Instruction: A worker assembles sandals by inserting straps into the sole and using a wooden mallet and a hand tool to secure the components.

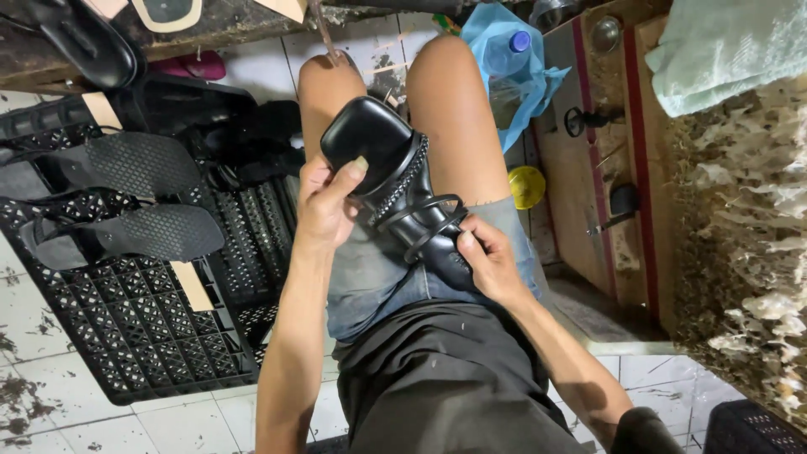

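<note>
From my feed I see a black shoe [395, 181] with a rounded glossy toe, thin straps and a small chain trim lying tilted across the person's lap, toe pointing up toward the knees, heel end down on the denim shorts [378, 277]. The left hand [326, 206] comes in from below with the forearm running nearly straight up the picture; its fingers are curled around the toe end, thumb laid flat over the top of the toe so the nail faces me, so I read it as closed on the shoe. The right hand [487, 262] reaches in from the lower right, wrist bent, fingers folded around the heel end with the thumb pressing by the straps; it too is gripping the shoe. Both bare knees rise just beyond the shoe. To the left, on the tiled floor [185, 420], sits a black plastic crate [134, 336], and two black sandal soles [134, 197] rest on top of it, one above the other. Past the right knee I see a plastic bottle [508, 55] with a blue cap inside a blue bag, and near it a yellow lid [526, 187] on the floor. A wooden bench [588, 193] stands along the right, with a pale green cloth [723, 46] at the top corner.
</note>
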